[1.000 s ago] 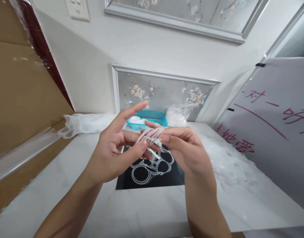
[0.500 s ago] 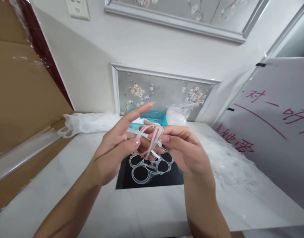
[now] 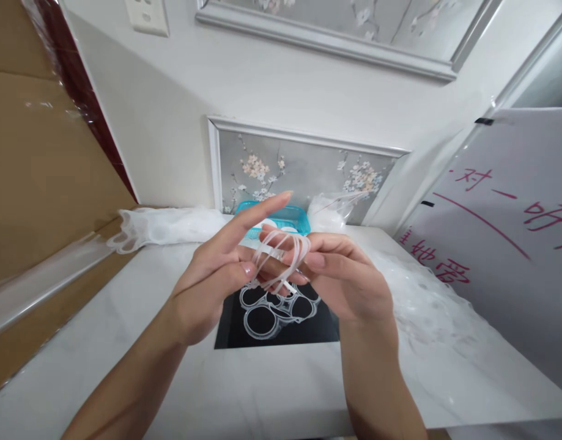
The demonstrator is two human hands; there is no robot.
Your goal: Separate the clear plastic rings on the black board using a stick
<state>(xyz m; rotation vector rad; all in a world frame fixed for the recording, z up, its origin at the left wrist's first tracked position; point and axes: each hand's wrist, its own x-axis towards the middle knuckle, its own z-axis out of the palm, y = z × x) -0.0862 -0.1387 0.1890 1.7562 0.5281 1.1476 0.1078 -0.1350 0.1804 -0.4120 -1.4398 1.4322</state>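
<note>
My left hand (image 3: 216, 278) and my right hand (image 3: 347, 278) meet above the white table, both pinching a small clear plastic ring piece (image 3: 281, 256) made of several thin loops. The left thumb and middle fingers press on its left side while the index finger points up and away. My right fingers hold its right side, with loops around their tips. Below the hands, a flat clear plastic frame of round rings (image 3: 274, 311) lies on a black mat (image 3: 230, 336).
A turquoise basket (image 3: 294, 216) with white pieces stands at the back by a framed flower panel (image 3: 308, 171). Crumpled clear plastic bags (image 3: 161, 226) lie at the back left and along the right (image 3: 427, 311). A whiteboard with red writing (image 3: 505, 226) leans at right.
The ring piece has turned between my fingers from lying nearly flat to standing more upright and spread open. Both hands rose slightly and stayed together.
</note>
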